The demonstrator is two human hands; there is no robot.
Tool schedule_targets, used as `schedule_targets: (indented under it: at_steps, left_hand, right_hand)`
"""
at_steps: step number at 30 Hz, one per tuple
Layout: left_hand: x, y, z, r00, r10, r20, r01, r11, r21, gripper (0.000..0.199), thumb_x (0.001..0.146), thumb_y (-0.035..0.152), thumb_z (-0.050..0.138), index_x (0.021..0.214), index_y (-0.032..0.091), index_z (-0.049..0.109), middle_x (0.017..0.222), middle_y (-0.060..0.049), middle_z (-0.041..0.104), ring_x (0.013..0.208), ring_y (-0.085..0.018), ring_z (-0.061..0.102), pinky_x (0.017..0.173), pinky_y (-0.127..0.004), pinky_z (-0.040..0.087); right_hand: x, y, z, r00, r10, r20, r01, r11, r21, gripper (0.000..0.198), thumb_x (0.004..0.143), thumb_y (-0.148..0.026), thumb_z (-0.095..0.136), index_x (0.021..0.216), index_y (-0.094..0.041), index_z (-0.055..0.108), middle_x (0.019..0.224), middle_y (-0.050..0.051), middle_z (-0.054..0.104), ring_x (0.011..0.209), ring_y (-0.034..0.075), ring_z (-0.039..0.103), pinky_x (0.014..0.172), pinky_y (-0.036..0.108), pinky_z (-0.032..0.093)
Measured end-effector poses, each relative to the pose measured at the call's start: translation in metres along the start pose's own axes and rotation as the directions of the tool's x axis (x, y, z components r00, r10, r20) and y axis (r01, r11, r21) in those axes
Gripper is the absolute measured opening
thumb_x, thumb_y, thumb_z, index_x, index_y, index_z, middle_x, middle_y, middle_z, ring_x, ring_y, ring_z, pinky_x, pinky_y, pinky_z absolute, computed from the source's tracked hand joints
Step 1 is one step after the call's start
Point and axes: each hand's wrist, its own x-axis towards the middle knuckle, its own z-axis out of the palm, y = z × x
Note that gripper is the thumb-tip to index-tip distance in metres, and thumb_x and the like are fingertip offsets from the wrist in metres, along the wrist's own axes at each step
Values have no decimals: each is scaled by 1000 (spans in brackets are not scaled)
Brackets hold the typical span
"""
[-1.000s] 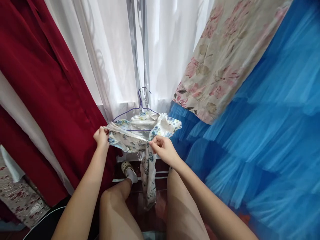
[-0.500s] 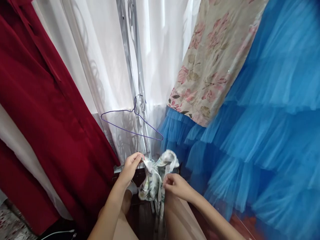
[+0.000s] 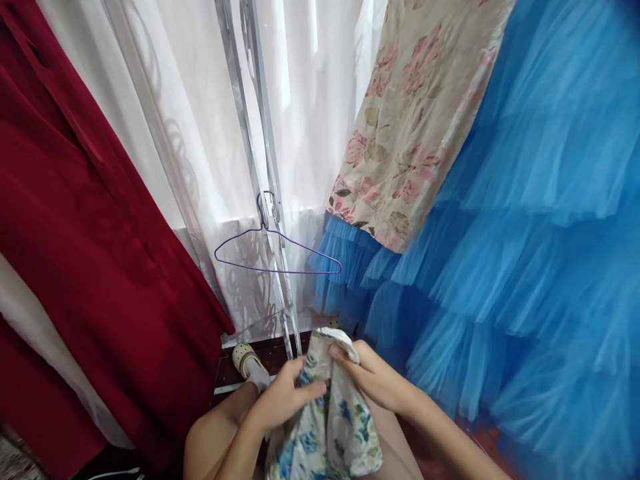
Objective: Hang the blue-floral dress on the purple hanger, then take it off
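A small floral cloth garment (image 3: 350, 427), pale with blue, green and yellow print, is bunched over my lap. My right hand (image 3: 373, 377) pinches its upper edge, thumb in front of the fabric. On the garment's left side lies my left hand (image 3: 287, 400), its thumb across the front of the cloth and its fingers partly hidden behind. The garment's lower part runs out of the bottom of the view. Just beyond my hands, a purple wire hanger (image 3: 277, 271) hangs bare by its hook on a metal stand.
The metal stand (image 3: 260, 153) rises before white curtains (image 3: 310, 100). A dark red garment (image 3: 115, 280) hangs left. On the right hang a beige floral cloth (image 3: 400, 147) and a tiered blue tulle dress (image 3: 500, 267). My foot wears a cream clog (image 3: 241, 357).
The garment has come down toward my lap and unfolded wider. My right hand has taken its top edge, and my left hand has moved lower and to the right. The hanger has turned slightly.
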Motion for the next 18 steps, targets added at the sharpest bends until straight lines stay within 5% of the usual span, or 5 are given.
schedule_targets:
  at_steps: [5,12,14,18]
  left_hand:
    - [-14,-28,13,998,-3,-64,0,999,-43,36,91,41,61,118,18,66,110,-10,69,106,-26,61,99,-38,46]
    - [-14,34,-18,986,110,-128,-112,994,-8,29,88,44,64,89,15,66,81,-3,62,73,-15,55,65,-22,42]
    - [-13,54,-30,973,137,-185,-136,991,20,28,88,44,64,90,17,65,77,-2,61,70,-15,54,62,-22,40]
    - [-18,75,-58,933,190,-307,-153,978,142,30,89,47,60,83,18,64,69,-1,58,62,-14,51,57,-23,38]
  right_hand:
    - [1,3,-46,989,-35,-147,11,987,-162,45,96,-51,44,65,-19,41,61,-3,36,59,11,32,55,24,31]
    - [83,-8,-114,851,-144,-505,73,985,-157,56,83,-68,55,58,-21,40,52,-4,37,51,11,32,50,26,29]
    - [124,-21,-123,862,-129,-490,112,992,-63,57,79,-72,57,58,-21,43,48,-4,38,49,12,35,48,26,29]
    - [190,-45,-110,966,-69,-250,95,991,94,52,74,-68,67,61,-19,55,49,-2,50,51,14,47,48,25,37]
